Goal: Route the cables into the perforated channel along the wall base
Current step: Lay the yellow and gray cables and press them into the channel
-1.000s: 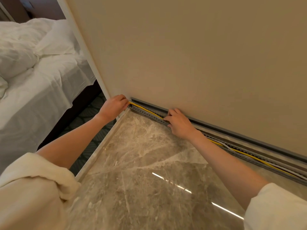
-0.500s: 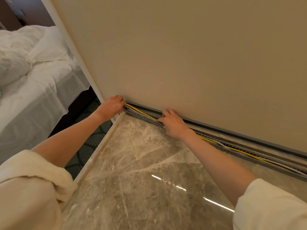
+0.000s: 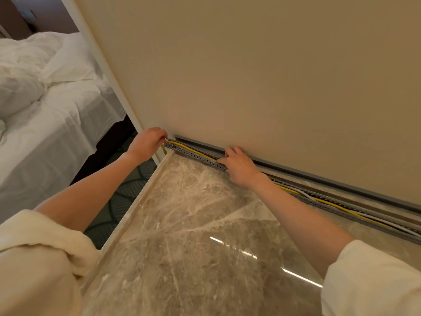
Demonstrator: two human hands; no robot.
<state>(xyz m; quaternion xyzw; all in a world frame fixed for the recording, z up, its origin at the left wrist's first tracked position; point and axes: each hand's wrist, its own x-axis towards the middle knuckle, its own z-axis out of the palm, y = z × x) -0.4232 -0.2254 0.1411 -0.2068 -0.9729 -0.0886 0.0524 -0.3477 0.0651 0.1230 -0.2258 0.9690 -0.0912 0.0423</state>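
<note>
**Both hands set at the channel by the wall corner**

The left hand (image 3: 148, 142) is held at the near end of the perforated channel (image 3: 196, 156), wrist bent, with its fingers curled shut around the ends of the cables there. The yellow cable (image 3: 337, 205) is laid inside the channel along the wall base (image 3: 296, 172), with a short end hanging past the channel's end under the left hand. The right hand (image 3: 240, 166) is stretched forward, palm down, and its fingertips (image 3: 222, 160) are pressed close together on the cables in the channel. A white cable (image 3: 373, 219) is seen beside the yellow one, further right. Both forearms are extended over the marble floor (image 3: 193, 224).
</note>
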